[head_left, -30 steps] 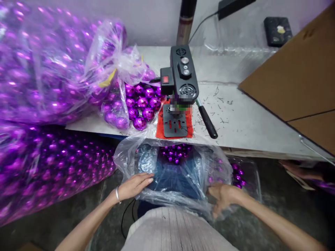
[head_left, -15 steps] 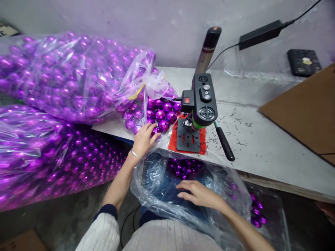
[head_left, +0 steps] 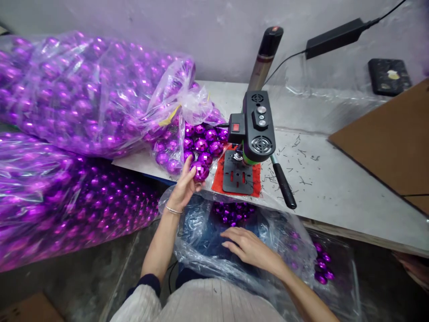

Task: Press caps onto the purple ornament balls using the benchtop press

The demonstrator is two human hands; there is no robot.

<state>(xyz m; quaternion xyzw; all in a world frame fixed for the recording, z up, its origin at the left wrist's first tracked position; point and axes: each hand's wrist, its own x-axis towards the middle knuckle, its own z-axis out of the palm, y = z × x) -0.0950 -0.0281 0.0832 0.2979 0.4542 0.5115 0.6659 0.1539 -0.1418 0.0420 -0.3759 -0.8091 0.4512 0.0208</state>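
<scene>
My left hand [head_left: 184, 186] is closed round a shiny purple faceted bauble [head_left: 200, 171], thumb and fingers at its sides, by the table's front edge. Just behind it, more purple baubles [head_left: 201, 145] spill from the mouth of a clear bag. To the right of the held bauble stands a small black drill-press-like machine [head_left: 259, 129], its slotted base plate [head_left: 231, 179] on a red cloth [head_left: 218, 179]. My right hand [head_left: 250, 247] hovers over my lap, fingers loosely stretched and nothing in them. Below it is an open clear plastic bag [head_left: 197, 243] with small purple pieces [head_left: 233, 213] inside.
Two big clear bags of purple baubles, an upper bag [head_left: 83, 98] and a lower bag [head_left: 73, 205], fill the left. A black lever [head_left: 284, 185] juts from the machine. Dark shavings [head_left: 301, 154] litter the white table [head_left: 335, 197]; a cardboard sheet [head_left: 385, 138] leans at right.
My left hand has taken hold of a bauble from the pile and turned so that it faces up. My right hand has barely moved. The whole view has shifted slightly.
</scene>
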